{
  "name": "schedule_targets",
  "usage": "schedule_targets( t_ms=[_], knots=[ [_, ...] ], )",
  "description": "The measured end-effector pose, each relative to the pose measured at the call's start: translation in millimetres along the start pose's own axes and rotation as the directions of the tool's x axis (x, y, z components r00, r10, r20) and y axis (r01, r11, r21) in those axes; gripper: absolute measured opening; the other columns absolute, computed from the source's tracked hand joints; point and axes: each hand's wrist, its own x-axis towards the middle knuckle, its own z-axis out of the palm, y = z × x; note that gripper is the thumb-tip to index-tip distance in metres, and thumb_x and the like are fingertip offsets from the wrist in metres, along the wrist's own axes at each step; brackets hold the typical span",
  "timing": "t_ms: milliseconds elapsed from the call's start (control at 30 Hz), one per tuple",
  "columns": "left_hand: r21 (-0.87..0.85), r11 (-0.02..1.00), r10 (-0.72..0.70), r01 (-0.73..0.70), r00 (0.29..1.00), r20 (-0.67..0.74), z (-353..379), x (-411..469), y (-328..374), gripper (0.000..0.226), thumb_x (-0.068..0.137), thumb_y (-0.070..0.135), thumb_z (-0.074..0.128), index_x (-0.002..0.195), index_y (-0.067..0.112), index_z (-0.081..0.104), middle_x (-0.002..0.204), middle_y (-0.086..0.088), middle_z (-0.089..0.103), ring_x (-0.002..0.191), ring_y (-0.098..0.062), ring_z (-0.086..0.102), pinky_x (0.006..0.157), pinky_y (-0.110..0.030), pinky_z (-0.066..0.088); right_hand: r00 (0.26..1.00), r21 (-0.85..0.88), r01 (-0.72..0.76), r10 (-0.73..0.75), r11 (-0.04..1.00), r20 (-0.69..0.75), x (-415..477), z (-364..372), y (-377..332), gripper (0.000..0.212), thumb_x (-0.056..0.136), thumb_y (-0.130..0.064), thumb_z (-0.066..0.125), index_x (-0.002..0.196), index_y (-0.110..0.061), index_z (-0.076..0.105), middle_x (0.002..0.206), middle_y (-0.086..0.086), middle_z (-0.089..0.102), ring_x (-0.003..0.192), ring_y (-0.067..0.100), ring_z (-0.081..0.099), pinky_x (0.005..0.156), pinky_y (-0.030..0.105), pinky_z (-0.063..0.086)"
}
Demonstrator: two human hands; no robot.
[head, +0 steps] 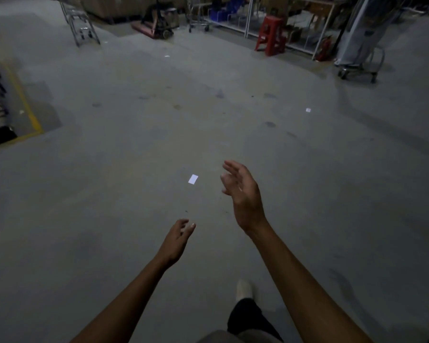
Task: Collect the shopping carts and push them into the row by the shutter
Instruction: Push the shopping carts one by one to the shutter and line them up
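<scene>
Both hands empty, fingers loose and spread: left hand (177, 240) low, right hand (243, 194) raised; shopping carts (81, 23) far ahead-left, red stool (270, 35) far ahead-right

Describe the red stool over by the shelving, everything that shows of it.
The red stool looks like moulded plastic, with a flat top, four splayed legs and crossbars between them. It may be several stools stacked, but the dim view does not settle that. It stands upright on the concrete floor at the far right, just in front of a white shelving rack. A fire extinguisher stands off to its right. Nothing visible rests on it.
</scene>
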Motion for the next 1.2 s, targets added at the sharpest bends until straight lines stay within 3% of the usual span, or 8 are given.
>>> schedule_targets(
  t_ms=[100, 267, 367, 500, 733, 933, 1033, 1200],
  knots=[
    [0.037, 0.996, -0.081, 0.080, 0.997, 0.015, 5.0, 62.7, -9.6, 0.058, 0.099, 0.056, 0.048, 0.141, 0.016, 0.048, 0.146, -0.010, 0.050, 0.123, -0.017, 0.050, 0.096, -0.031, 0.039, 0.994, 0.050, 0.105, -0.107, 0.993, 0.031, 58.5, -4.7, -15.1, 0.060, 0.084, -0.058, 0.054, 0.136, -0.029, 0.052, 0.140, -0.008, 0.057, 0.123, 0.006, 0.057, 0.090, 0.034, 0.057],
    [0.045, 0.995, -0.087, 0.088, 0.996, -0.018, 9.4, 187.9, 23.1, 0.058, 0.098, 0.058, 0.047, 0.141, 0.018, 0.047, 0.147, -0.009, 0.050, 0.119, -0.014, 0.050, 0.095, -0.032, 0.040, 0.977, 0.068, 0.208, -0.211, 0.976, 0.037, 175.5, -28.2, 1.2, 0.062, 0.088, -0.055, 0.051, 0.140, -0.022, 0.050, 0.142, -0.007, 0.056, 0.125, 0.009, 0.057, 0.088, 0.030, 0.057],
    [0.007, 0.998, -0.058, 0.058, 0.997, -0.056, 12.0, 261.9, 77.0, 0.068, 0.093, 0.069, 0.048, 0.141, 0.021, 0.046, 0.145, -0.008, 0.051, 0.121, -0.014, 0.051, 0.095, -0.031, 0.040, 0.988, 0.042, 0.150, -0.152, 0.988, 0.037, 260.8, -44.7, 28.9, 0.062, 0.087, -0.056, 0.053, 0.139, -0.023, 0.052, 0.139, -0.009, 0.057, 0.123, 0.005, 0.057, 0.090, 0.030, 0.056],
    [-0.021, 0.994, 0.107, -0.111, 0.986, -0.130, 6.8, 341.7, 171.7, 0.087, 0.073, 0.082, 0.044, 0.139, 0.026, 0.046, 0.142, 0.000, 0.052, 0.125, -0.014, 0.053, 0.095, -0.028, 0.042, 0.998, -0.061, -0.018, 0.022, 0.998, 0.065, 362.2, -62.4, 82.8, 0.058, 0.086, -0.050, 0.057, 0.137, -0.022, 0.054, 0.133, -0.009, 0.059, 0.117, 0.007, 0.059, 0.085, 0.013, 0.048],
    [0.092, 0.873, 0.484, -0.478, 0.832, -0.272, -39.1, 426.4, 299.1, 0.071, 0.091, 0.062, 0.046, 0.149, 0.023, 0.038, 0.149, 0.003, 0.045, 0.133, -0.005, 0.047, 0.104, -0.024, 0.042, 0.942, -0.312, -0.239, 0.297, 0.920, 0.154, 485.8, -55.8, 193.4, 0.044, 0.096, -0.040, 0.063, 0.135, -0.022, 0.055, 0.134, -0.002, 0.061, 0.106, 0.009, 0.058, 0.089, 0.026, 0.046],
    [0.072, 0.796, 0.576, -0.602, 0.714, -0.397, -95.2, 524.3, 330.0, 0.071, 0.093, 0.071, 0.043, 0.147, 0.025, 0.034, 0.150, -0.001, 0.045, 0.135, -0.012, 0.048, 0.105, -0.034, 0.045, 0.889, -0.395, -0.309, 0.410, 0.865, 0.204, 589.9, -16.6, 264.1, 0.042, 0.095, -0.039, 0.065, 0.132, -0.021, 0.056, 0.133, 0.005, 0.061, 0.107, 0.016, 0.060, 0.089, 0.029, 0.048],
    [0.058, 0.815, 0.537, -0.576, 0.715, -0.448, -128.3, 598.4, 318.8, 0.076, 0.091, 0.073, 0.043, 0.148, 0.025, 0.033, 0.150, -0.001, 0.046, 0.135, -0.010, 0.048, 0.105, -0.031, 0.044, 0.883, -0.428, -0.286, 0.410, 0.857, 0.230, 665.4, 19.4, 286.5, 0.044, 0.096, -0.041, 0.064, 0.134, -0.021, 0.054, 0.133, 0.005, 0.060, 0.107, 0.016, 0.059, 0.088, 0.029, 0.048],
    [0.031, 0.932, 0.335, -0.361, 0.824, -0.456, -187.7, 738.6, 284.9, 0.077, 0.088, 0.067, 0.046, 0.150, 0.025, 0.035, 0.148, 0.002, 0.046, 0.131, -0.006, 0.047, 0.105, -0.033, 0.045, 0.885, -0.382, -0.264, 0.380, 0.885, 0.269, 807.3, 96.1, 281.1, 0.047, 0.095, -0.045, 0.063, 0.136, -0.025, 0.053, 0.135, 0.006, 0.059, 0.109, 0.017, 0.059, 0.097, 0.045, 0.054]
  ],
)
